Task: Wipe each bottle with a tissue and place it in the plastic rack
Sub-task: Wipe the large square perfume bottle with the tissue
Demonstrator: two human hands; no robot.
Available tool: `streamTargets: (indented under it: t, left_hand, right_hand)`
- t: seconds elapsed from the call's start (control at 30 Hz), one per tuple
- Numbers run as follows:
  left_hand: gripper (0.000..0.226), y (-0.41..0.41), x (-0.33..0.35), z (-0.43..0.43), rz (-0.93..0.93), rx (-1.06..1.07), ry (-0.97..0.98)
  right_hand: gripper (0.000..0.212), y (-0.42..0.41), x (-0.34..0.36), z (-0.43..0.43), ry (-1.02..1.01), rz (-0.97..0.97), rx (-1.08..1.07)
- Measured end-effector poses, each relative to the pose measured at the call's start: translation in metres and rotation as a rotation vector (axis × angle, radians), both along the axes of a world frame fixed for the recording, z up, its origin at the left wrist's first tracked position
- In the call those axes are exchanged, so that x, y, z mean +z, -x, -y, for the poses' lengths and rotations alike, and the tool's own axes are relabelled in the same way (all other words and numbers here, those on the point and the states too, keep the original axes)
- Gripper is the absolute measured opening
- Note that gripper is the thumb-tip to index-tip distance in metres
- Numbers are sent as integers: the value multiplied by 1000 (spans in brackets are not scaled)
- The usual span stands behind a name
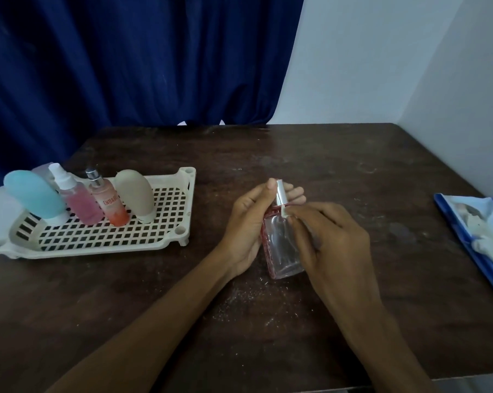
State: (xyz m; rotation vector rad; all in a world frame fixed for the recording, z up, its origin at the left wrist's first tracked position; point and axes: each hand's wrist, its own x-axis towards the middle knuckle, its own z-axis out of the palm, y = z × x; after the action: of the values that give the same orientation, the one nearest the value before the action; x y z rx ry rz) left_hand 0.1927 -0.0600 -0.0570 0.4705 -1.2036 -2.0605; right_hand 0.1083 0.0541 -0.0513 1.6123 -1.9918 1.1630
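A clear glass bottle with a red patterned side and a silver cap is held above the middle of the table. My left hand grips it from the left, thumb near the cap. My right hand pinches a small white tissue against the bottle's neck. The cream plastic rack lies at the left and holds a blue tube, a pink spray bottle, an orange spray bottle and a beige tube.
A blue tissue packet lies at the table's right edge. A dark blue curtain hangs behind the table, and a white wall stands at the right. White crumbs speckle the dark wooden table near my forearms.
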Motion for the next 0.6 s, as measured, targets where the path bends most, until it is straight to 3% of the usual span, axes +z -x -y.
streamTargets:
  t: [0.23, 0.37, 0.5, 0.6]
  left_hand:
    - [33, 1, 2, -9, -60, -31, -151]
    - [36, -1, 3, -9, -61, -43, -157]
    - [36, 0, 4, -13, -48, -42, -127]
    - [34, -2, 4, -13, -17, -16, -60]
  right_hand:
    - [18, -16, 2, -1, -25, 3, 39]
    - [17, -7, 5, -7, -16, -100, -26]
    - [17, -8, 6, -2, 11, -47, -56]
    - [17, -17, -1, -2, 48, 113, 32]
